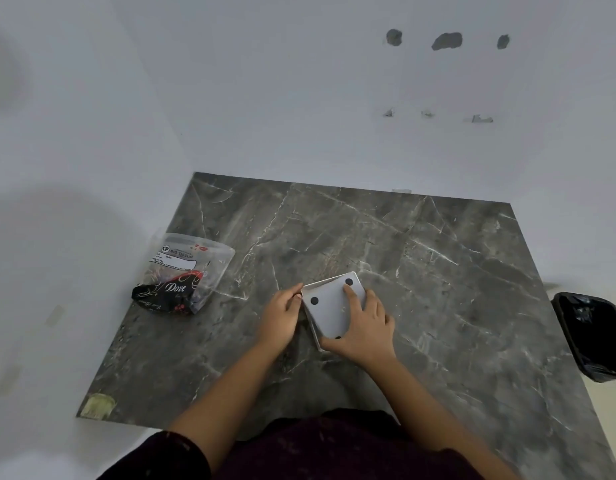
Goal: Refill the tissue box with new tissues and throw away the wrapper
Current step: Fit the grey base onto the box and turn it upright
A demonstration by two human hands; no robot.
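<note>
A white square tissue box [329,311] lies bottom-up on the dark marble table [438,271], with black round feet at its corners. My left hand [280,315] grips its left edge with the fingertips at the upper left corner. My right hand [363,325] lies flat over the box's right side, with one finger pressing near a black foot. A clear plastic tissue wrapper [185,271] with black and red print lies crumpled at the table's left edge, away from both hands. I cannot tell what is inside the box.
A black bin [592,336] lined with a black bag stands on the floor just off the table's right edge. White walls close in behind and to the left. A yellowish sticker [98,405] marks the table's near left corner.
</note>
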